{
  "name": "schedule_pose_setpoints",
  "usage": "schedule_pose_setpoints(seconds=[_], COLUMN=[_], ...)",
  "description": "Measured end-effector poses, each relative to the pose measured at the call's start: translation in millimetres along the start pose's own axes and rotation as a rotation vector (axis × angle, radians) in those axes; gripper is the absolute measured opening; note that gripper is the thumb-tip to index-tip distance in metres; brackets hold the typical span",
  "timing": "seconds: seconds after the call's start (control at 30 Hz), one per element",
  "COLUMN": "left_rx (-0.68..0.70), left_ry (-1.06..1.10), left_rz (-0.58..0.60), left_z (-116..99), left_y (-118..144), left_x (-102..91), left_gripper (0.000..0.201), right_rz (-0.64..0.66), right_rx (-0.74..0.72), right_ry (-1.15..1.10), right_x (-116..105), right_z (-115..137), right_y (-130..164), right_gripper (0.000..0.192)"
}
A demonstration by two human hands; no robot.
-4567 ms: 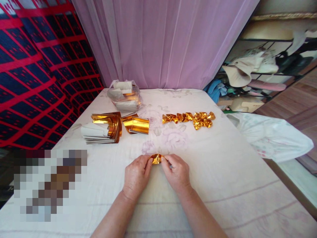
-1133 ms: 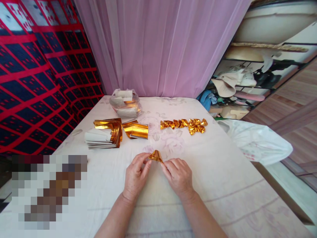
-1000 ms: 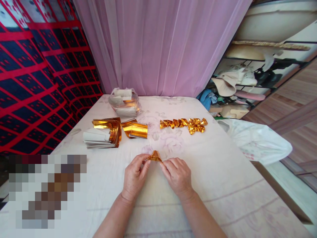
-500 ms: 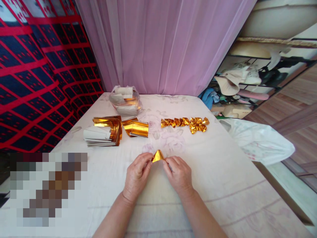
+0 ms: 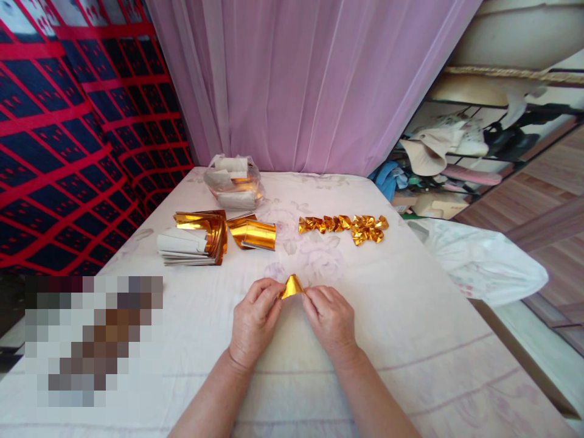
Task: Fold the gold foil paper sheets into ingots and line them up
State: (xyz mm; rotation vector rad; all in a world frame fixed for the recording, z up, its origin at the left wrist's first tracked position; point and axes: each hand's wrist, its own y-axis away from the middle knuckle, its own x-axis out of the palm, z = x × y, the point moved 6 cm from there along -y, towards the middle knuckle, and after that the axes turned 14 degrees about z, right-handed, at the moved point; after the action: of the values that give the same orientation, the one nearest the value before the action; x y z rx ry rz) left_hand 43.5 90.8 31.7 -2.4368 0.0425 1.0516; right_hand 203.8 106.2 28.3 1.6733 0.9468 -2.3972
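A small piece of gold foil paper (image 5: pixel 292 286), bent to a peak in its middle, is stretched between my two hands above the table. My left hand (image 5: pixel 257 316) pinches its left end, and my right hand (image 5: pixel 330 316) pinches the right end. Beyond my right hand lies a row of folded gold foil pieces (image 5: pixel 325 224), with a small cluster of them (image 5: pixel 368 229) at its right end. Ahead of my left hand are a fanned stack of gold-and-white foil sheets (image 5: pixel 187 240) and a smaller curled bundle of foil sheets (image 5: pixel 253 233).
A clear plastic bag (image 5: pixel 235 182) holding more sheets sits at the table's back. A pale flowered cloth covers the table (image 5: pixel 410 340). Purple curtains (image 5: pixel 292 85) hang behind it. To the right are a cluttered shelf (image 5: pixel 438 146) and a white plastic bag (image 5: pixel 488 258). The lower left is pixelated.
Both hands keep their pinch on the foil paper, which looks slightly turned. The whole view has shifted a little; the stacks and folded pieces lie as before.
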Motion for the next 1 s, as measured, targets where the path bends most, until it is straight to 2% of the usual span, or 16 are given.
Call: schedule_pose_setpoints(seconds=[0.23,0.5,0.67,0.77,1.0], left_rx=[0.015,-0.121,-0.094,-0.096,-0.215], left_ry=[-0.025,-0.064,-0.070,-0.070,-0.098], left_rz=[-0.026,0.013,-0.006,0.005,0.073], left_z=[-3.1,3.5,4.2,7.1,16.2], left_y=[-1.5,-2.2,-1.1,-1.0,-2.3], left_x=[-2.6,0.5,0.8,2.8,6.8], left_gripper=[0.022,0.015,0.019,0.018,0.022], right_rz=[0.013,0.006,0.010,0.007,-0.010], right_rx=[-0.020,-0.072,-0.098,-0.075,0.021], right_ry=[-0.015,-0.045,-0.059,-0.063,-0.006], right_x=[-1.5,-4.4,-5.4,-5.4,-6.9], right_z=[3.2,9.4,12.5,11.3,5.2], right_y=[-1.4,-2.0,-2.5,-2.9,-2.8], right_gripper=[0.029,0.026,0.024,0.026,0.028])
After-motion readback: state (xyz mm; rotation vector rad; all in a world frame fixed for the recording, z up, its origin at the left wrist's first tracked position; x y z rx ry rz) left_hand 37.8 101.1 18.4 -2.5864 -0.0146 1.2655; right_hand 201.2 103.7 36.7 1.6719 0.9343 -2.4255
